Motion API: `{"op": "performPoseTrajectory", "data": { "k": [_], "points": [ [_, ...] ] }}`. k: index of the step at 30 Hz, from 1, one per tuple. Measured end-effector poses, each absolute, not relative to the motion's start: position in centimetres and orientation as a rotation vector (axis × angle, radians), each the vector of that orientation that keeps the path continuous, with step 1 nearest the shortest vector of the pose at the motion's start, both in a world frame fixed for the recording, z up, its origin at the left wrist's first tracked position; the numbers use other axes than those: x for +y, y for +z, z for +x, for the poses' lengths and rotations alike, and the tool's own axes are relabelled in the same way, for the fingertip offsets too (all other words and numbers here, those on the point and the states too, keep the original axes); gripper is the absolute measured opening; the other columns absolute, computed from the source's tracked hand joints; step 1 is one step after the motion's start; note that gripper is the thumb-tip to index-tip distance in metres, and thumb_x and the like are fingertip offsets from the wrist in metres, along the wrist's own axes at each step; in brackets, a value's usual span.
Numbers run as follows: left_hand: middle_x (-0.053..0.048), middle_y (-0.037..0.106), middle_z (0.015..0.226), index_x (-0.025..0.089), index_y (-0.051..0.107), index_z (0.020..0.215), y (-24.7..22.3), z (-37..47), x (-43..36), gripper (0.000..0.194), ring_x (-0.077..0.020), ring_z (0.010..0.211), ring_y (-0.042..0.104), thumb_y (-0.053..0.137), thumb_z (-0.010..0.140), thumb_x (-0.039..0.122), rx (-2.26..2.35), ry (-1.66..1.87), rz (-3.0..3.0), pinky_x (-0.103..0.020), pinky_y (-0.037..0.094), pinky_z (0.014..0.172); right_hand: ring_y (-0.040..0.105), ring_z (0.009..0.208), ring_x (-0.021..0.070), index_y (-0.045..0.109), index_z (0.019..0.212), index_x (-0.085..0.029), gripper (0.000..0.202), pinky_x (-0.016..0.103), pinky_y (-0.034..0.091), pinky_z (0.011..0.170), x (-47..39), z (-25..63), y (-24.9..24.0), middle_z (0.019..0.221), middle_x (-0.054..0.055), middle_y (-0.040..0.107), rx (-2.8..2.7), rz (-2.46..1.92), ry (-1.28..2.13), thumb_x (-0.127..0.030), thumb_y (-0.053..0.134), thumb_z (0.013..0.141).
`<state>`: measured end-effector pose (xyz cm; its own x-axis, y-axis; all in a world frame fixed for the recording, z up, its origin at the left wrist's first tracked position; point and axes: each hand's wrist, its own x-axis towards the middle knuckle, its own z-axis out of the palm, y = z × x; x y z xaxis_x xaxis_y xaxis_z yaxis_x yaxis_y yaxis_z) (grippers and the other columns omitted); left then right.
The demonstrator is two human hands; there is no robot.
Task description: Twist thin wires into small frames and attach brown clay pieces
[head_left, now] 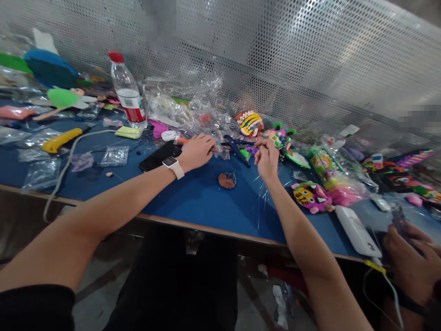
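Observation:
My left hand [197, 151], with a white watch [174, 166] on the wrist, reaches over the blue table beside a black phone [160, 156]. Its fingers are bent together near a crumpled clear wrapper; what they pinch is too small to name. My right hand [267, 158] is closed just right of the dark-handled scissors [237, 149], its fingertips near their upper end; whether it grips them is unclear. Between my forearms lies a round brown clay piece [227, 180] with thin wires at its edge. More thin clear strands [263, 193] lie by my right wrist.
A water bottle [128, 92] and a yellow cutter [64, 139] stand and lie at left. Colourful clay figures [312, 196], plastic bags [193, 108] and a white power bank [357, 230] surround the work area. Another person's hands [411, 253] hold a phone at far right.

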<state>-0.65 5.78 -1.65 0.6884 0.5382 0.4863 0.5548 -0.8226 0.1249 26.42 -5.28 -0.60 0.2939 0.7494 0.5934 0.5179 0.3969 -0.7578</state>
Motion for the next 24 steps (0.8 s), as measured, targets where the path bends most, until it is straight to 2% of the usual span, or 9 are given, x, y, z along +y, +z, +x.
{"op": "performPoseTrajectory", "data": {
  "k": [2, 6, 8, 10, 13, 16, 19, 21, 24],
  "points": [
    [-0.016, 0.071, 0.111, 0.017, 0.07, 0.103, -1.7, -0.6, 5.6, 0.014, -0.0334, 0.112, 0.061, 0.057, 0.097, 0.014, -0.939, -0.747, -2.852, -0.049, 0.049, 0.102, 0.044, 0.051, 0.0137, 0.057, 0.088, -0.027, 0.039, 0.032, 0.036, 0.053, -5.5, 25.2, -0.7, 0.063, -0.005, 0.047, -1.45, -1.27, 0.248, -0.06, 0.057, 0.109],
    [-0.018, 0.071, 0.12, 0.014, 0.074, 0.11, -1.3, -0.6, 4.9, 0.024, -0.0366, 0.118, 0.061, 0.06, 0.09, 0.011, -0.971, -0.763, -2.82, -0.052, 0.048, 0.104, 0.043, 0.058, 0.0152, 0.044, 0.073, -0.026, 0.057, 0.034, 0.035, 0.06, -5.7, 23.8, -1.0, 0.062, -0.004, 0.045, -1.668, -1.351, 0.196, -0.069, 0.067, 0.103],
    [-0.019, 0.071, 0.125, 0.013, 0.075, 0.115, -1.0, -0.5, 4.5, 0.028, -0.0368, 0.121, 0.061, 0.058, 0.093, 0.012, -0.936, -0.841, -2.814, -0.053, 0.047, 0.105, 0.042, 0.058, 0.0164, 0.046, 0.078, -0.027, 0.056, 0.034, 0.034, 0.061, -5.7, 23.7, -1.1, 0.062, -0.004, 0.044, -1.703, -1.368, 0.227, -0.073, 0.062, 0.104],
    [-0.017, 0.072, 0.126, 0.015, 0.076, 0.118, -0.8, -0.3, 4.2, 0.027, -0.0351, 0.123, 0.062, 0.056, 0.1, 0.017, -0.817, -0.905, -2.87, -0.051, 0.047, 0.107, 0.043, 0.057, 0.0178, 0.055, 0.091, -0.027, 0.051, 0.034, 0.035, 0.061, -5.7, 23.7, -1.2, 0.064, -0.005, 0.046, -1.72, -1.378, 0.281, -0.076, 0.057, 0.107],
    [-0.015, 0.074, 0.129, 0.017, 0.078, 0.12, -1.0, 0.1, 3.5, 0.028, -0.0333, 0.126, 0.063, 0.058, 0.107, 0.034, -0.558, -0.863, -3.026, -0.049, 0.046, 0.111, 0.048, 0.06, 0.0193, 0.063, 0.105, -0.025, 0.055, 0.035, 0.037, 0.064, -5.8, 23.6, -1.0, 0.069, -0.002, 0.054, -1.78, -1.387, 0.312, -0.077, 0.045, 0.111],
    [-0.017, 0.069, 0.145, 0.018, 0.08, 0.123, -1.6, 0.5, 2.9, 0.045, -0.0372, 0.136, 0.059, 0.064, 0.105, 0.056, -0.455, -0.719, -3.115, -0.052, 0.042, 0.117, 0.049, 0.062, 0.0194, 0.061, 0.088, -0.025, 0.065, 0.036, 0.037, 0.066, -6.1, 23.2, -0.6, 0.069, 0.0, 0.055, -1.865, -1.396, 0.282, -0.081, 0.039, 0.111],
    [-0.019, 0.063, 0.154, 0.019, 0.08, 0.128, -2.2, 0.7, 2.4, 0.06, -0.0411, 0.144, 0.054, 0.067, 0.1, 0.07, -0.439, -0.571, -3.199, -0.054, 0.037, 0.123, 0.045, 0.061, 0.0184, 0.044, 0.07, -0.025, 0.073, 0.036, 0.033, 0.065, -6.2, 23.0, -0.5, 0.063, -0.001, 0.046, -1.909, -1.411, 0.236, -0.088, 0.039, 0.107],
    [-0.02, 0.064, 0.152, 0.019, 0.078, 0.134, -2.3, 0.7, 2.3, 0.066, -0.0414, 0.144, 0.054, 0.071, 0.096, 0.073, -0.417, -0.491, -3.293, -0.053, 0.036, 0.124, 0.043, 0.06, 0.0179, 0.035, 0.064, -0.026, 0.078, 0.037, 0.031, 0.064, -6.1, 23.1, -0.6, 0.061, 0.0, 0.043, -1.917, -1.416, 0.21, -0.092, 0.037, 0.104],
    [-0.019, 0.066, 0.145, 0.02, 0.073, 0.135, -2.2, 0.7, 2.4, 0.069, -0.0394, 0.137, 0.058, 0.079, 0.089, 0.071, -0.375, -0.452, -3.476, -0.05, 0.042, 0.12, 0.041, 0.058, 0.0172, 0.032, 0.059, -0.026, 0.082, 0.038, 0.029, 0.062, -5.9, 23.3, -0.8, 0.058, 0.0, 0.041, -1.903, -1.456, 0.21, -0.097, 0.037, 0.1]
  ]
}}
